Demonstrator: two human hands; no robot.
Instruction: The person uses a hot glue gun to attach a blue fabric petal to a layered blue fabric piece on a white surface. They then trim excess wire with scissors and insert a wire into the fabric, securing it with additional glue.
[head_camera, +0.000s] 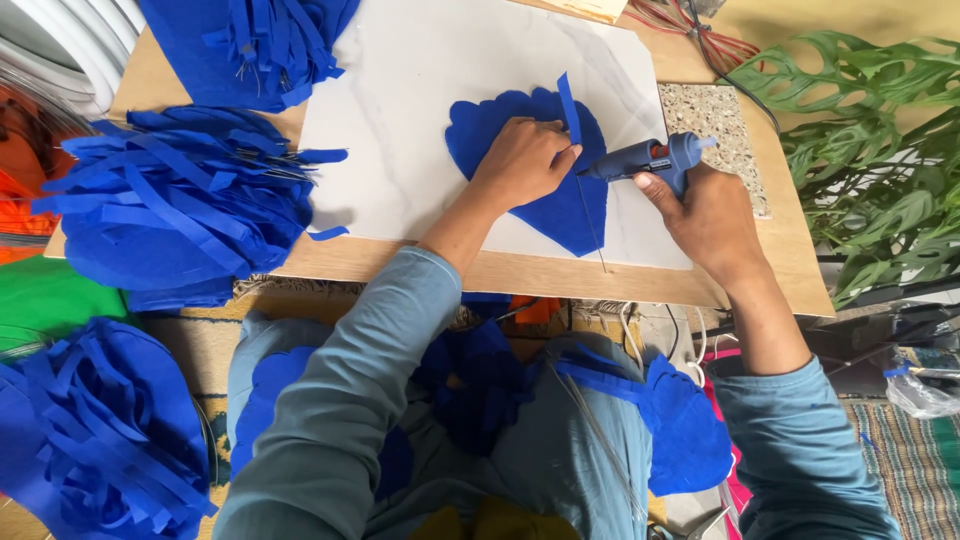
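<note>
Blue felt leaf (545, 195) lies flat on the white board (400, 130) beneath my left hand (522, 160), whose fingers pinch a narrow blue strip (569, 108) against it. My right hand (705, 215) grips the blue glue gun (650, 158), nozzle just beside those fingers.

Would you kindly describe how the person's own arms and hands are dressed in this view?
Both arms wear long, plain grey-blue sleeves, pushed up to leave the forearms bare. The left hand and right hand are bare: no gloves, rings, watch or bracelets are visible.
</note>
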